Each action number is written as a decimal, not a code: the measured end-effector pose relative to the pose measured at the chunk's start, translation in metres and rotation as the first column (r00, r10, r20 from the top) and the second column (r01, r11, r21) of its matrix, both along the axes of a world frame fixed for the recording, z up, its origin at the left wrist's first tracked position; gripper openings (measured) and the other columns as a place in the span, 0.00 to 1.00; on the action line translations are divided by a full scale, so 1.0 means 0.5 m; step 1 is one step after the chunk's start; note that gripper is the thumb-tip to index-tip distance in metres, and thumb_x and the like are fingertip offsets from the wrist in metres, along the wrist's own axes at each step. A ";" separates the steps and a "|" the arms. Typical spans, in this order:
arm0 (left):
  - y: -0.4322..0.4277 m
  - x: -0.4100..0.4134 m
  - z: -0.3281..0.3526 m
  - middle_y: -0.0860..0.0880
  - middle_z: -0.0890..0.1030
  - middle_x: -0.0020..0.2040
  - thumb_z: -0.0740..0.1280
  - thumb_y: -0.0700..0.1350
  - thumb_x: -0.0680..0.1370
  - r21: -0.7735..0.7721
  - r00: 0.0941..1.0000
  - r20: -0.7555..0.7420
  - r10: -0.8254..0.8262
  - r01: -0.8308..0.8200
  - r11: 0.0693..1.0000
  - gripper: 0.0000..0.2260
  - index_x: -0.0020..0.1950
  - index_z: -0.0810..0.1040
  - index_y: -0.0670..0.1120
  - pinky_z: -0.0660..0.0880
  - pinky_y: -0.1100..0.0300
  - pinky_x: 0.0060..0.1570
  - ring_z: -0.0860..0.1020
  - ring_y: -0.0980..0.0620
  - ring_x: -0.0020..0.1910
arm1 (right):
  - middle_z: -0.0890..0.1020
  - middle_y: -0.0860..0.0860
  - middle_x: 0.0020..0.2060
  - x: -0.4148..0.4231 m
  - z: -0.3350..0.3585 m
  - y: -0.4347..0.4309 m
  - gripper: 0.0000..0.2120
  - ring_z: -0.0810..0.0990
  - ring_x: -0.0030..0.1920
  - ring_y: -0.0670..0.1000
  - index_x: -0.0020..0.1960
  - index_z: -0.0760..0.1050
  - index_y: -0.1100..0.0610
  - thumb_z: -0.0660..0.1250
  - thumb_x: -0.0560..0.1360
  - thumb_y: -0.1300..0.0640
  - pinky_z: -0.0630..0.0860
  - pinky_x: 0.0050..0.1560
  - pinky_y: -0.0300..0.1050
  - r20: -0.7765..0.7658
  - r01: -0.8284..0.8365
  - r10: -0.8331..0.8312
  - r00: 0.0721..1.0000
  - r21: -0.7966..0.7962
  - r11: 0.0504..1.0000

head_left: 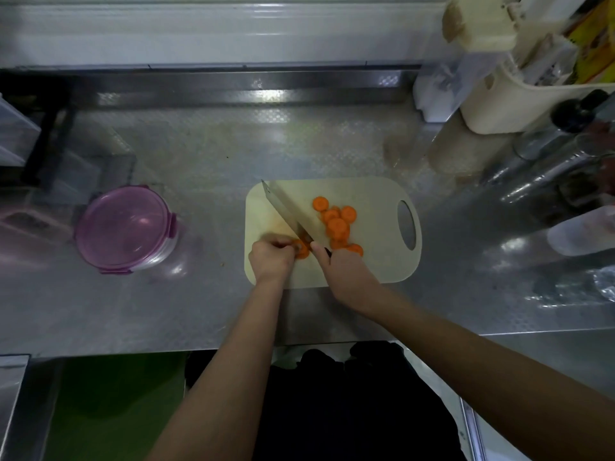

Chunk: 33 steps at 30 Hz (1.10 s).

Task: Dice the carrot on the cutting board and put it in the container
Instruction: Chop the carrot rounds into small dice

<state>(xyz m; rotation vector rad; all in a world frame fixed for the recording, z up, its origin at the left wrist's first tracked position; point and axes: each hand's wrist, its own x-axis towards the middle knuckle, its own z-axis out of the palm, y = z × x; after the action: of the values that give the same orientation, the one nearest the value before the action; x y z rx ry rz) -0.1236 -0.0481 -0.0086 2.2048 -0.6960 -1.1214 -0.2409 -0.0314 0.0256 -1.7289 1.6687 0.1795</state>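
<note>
A pale cutting board (376, 261) with a handle hole lies on the steel counter. Several orange carrot rounds (336, 221) are heaped at its middle. My left hand (269, 257) pinches a carrot piece (302, 249) at the board's near left. My right hand (346, 267) grips the handle of a cleaver-like knife (286, 207); the blade slants up and left, its heel against the pinched piece. A round clear container with a purple lid (124, 227) stands to the left of the board, lid on.
A cream basket (499, 98) of packets stands at the back right. Bottles and clear plastic tubs (579, 234) crowd the right side. A box (13, 131) sits at the far left. The counter's front edge (133, 352) runs just below the board.
</note>
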 end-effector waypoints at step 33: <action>0.011 -0.012 -0.008 0.48 0.83 0.45 0.73 0.43 0.71 -0.053 0.997 0.072 0.010 -0.006 0.999 0.05 0.44 0.81 0.44 0.68 0.66 0.46 0.78 0.53 0.46 | 0.76 0.59 0.38 -0.045 -0.033 0.003 0.24 0.76 0.41 0.56 0.31 0.66 0.55 0.51 0.81 0.44 0.66 0.42 0.42 0.292 0.227 -0.216 0.932 -0.004 0.974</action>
<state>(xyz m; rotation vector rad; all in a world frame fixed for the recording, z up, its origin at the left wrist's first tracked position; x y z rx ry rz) -0.1298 -0.0428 -0.0128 2.2105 -0.7384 -1.0119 -0.2634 -0.0298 0.0094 -1.4948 1.6378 -0.2044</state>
